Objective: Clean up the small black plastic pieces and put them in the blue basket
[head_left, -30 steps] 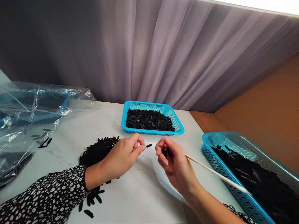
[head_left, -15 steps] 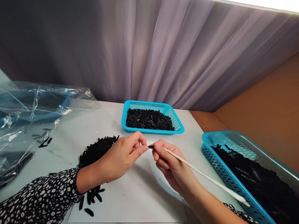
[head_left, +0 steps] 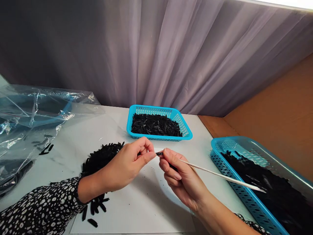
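No legible text, label, brand, number or sign anywhere in view.

Two blue baskets are seen — one (head_left: pixel 186 134) at centre, one (head_left: pixel 221 148) at lower right. Two hands (head_left: pixel 127 164) (head_left: pixel 182 178), one white stick (head_left: pixel 220 177) and one clear plastic sheet (head_left: pixel 29 114) are counted — black pieces too many to number.

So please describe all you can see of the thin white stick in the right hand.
The white stick is long, thin and straight, maybe wood or plastic. The right hand grips its front end between the fingers; that tip meets a small black piece pinched by the left hand. Its free end points right, over the near blue basket.
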`<action>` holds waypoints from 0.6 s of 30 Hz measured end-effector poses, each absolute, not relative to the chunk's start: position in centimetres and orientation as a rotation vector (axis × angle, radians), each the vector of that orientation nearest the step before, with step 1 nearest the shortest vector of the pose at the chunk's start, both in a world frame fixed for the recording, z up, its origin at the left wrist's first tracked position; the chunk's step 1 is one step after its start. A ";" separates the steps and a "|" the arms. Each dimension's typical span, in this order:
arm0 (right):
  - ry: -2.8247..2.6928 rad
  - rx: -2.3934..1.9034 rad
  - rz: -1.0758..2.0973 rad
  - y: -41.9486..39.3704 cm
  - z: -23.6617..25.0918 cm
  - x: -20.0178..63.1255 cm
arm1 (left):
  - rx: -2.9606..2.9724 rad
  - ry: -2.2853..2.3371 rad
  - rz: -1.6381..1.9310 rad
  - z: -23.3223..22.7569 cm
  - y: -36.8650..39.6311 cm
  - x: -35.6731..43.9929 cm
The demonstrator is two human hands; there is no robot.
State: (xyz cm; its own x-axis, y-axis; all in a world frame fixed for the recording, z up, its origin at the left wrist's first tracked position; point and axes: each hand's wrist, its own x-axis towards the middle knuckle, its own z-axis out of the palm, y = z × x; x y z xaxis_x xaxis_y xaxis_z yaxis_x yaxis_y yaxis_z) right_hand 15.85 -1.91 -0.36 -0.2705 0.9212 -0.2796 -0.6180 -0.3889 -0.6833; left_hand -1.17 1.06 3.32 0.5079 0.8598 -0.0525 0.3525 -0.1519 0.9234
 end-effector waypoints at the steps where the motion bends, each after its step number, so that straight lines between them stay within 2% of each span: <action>1: -0.537 -0.800 1.856 -1.9 -0.3 15.8 | 1.723 1.023 0.627 3.3 1.0 -1.2; 6: -0.498 -0.772 1.901 -2.0 -0.3 15.8 | 1.685 0.989 0.646 3.2 0.9 -1.1; 14: -0.672 -0.897 1.647 -2.1 -0.3 15.7 | 1.134 1.032 0.644 3.1 1.7 -1.0; 18: -0.742 -0.920 1.552 -2.2 -0.5 15.6 | 1.141 1.031 0.635 2.9 1.8 -1.1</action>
State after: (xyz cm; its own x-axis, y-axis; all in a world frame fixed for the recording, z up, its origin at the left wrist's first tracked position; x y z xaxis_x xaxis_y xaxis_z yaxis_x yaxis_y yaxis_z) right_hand 15.58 -2.21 -0.53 -0.0662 0.9847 -0.1611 -0.4926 -0.1727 -0.8529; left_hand -1.11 1.84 2.92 0.4212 0.8444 -0.3311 0.0851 0.3267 0.9413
